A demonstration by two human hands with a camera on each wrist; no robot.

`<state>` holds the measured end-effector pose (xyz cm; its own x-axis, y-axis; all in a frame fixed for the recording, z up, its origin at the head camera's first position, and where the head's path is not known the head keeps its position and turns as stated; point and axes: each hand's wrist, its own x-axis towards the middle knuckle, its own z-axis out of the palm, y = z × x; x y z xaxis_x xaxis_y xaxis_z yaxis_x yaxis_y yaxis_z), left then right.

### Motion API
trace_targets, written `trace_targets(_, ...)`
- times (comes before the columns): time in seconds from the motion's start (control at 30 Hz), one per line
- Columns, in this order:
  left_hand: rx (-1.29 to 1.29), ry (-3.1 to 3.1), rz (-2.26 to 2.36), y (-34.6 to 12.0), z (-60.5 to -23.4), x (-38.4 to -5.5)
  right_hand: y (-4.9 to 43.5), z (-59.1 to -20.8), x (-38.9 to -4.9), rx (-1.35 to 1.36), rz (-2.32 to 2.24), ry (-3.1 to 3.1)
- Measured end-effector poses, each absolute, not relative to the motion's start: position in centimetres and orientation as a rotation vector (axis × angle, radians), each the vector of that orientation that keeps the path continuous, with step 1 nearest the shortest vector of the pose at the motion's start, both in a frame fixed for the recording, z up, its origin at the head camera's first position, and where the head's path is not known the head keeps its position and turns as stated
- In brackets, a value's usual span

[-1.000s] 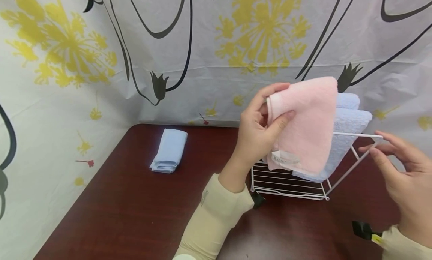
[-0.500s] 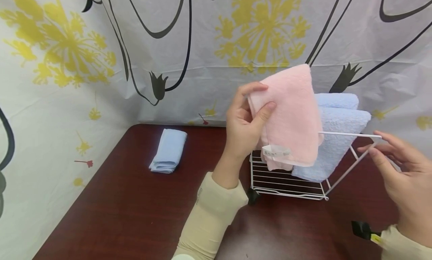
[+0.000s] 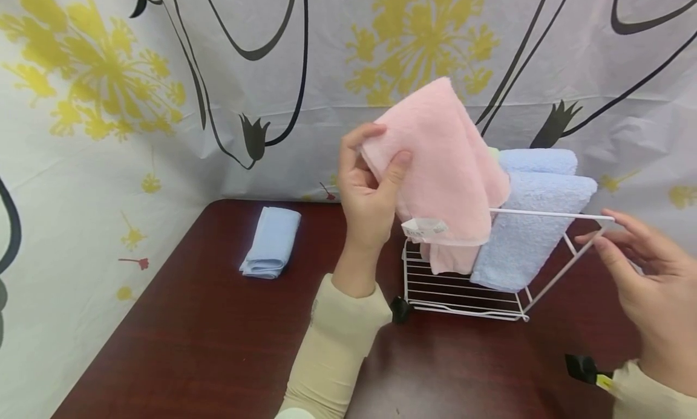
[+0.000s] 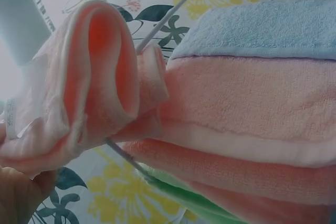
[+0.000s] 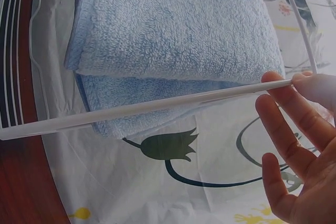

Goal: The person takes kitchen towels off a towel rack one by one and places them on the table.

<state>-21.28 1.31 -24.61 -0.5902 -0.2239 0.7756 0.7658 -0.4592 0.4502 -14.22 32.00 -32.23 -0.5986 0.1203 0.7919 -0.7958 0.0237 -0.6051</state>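
My left hand grips a folded pink towel by its left edge, thumb in front, with a white label near the bottom. The towel is raised over the left part of a white wire rack, and its loop of folds shows in the left wrist view. Blue towels stand folded in the rack's right part. Beside them, the left wrist view shows another pink towel and a green towel. My right hand pinches the rack's upper right corner between thumb and fingers.
A folded light blue towel lies on the dark red-brown table, left of the rack. A white sheet with yellow flowers hangs behind and at the left. The rack's bottom grid shows below the towels.
My left hand has moved left and slightly up with the pink towel, uncovering more of the blue towels and a pink fold in the rack. My right hand has stayed at the rack's corner.
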Motion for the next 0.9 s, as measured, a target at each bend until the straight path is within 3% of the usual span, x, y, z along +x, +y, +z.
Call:
trace_targets(0.53,-0.802,-1.071,-1.953,-2.9,-23.6,-21.9,32.1,-32.1,-14.1,0.644,1.566,-1.674)
trace_targets(0.9,-0.803,-1.214,-1.91,-6.5,-24.9,-22.4,32.1,-32.1,-14.1,0.62,1.494,-1.708)
